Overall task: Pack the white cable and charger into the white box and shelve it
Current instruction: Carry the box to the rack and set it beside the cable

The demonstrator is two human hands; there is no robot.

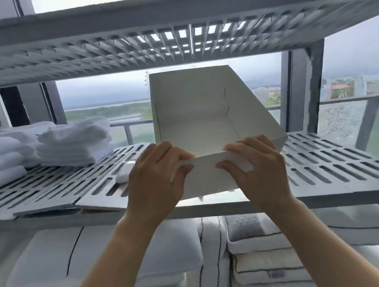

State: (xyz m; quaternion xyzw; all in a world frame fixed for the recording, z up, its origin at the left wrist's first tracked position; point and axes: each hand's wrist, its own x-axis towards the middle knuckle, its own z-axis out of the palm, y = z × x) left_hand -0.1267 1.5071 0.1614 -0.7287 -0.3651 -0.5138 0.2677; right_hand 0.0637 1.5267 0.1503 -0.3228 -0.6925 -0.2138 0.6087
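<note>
An open white box (205, 108) rests on the middle shelf (328, 157) of a grey slotted rack, its tall back wall upright and its inside bare. My left hand (157, 180) and my right hand (255, 166) both grip the box's low front wall, thumbs on the outside, fingers over the rim. A small white rounded object (125, 171), possibly the charger, lies on the shelf just left of my left hand. No cable shows.
Folded white towels (74, 143) are stacked at the shelf's left. Flat grey booklets (72, 205) lie at its front edge. An upper shelf (171, 45) hangs close above the box. Pillows (102, 256) and folded linens (270, 264) fill the level below. A window lies behind.
</note>
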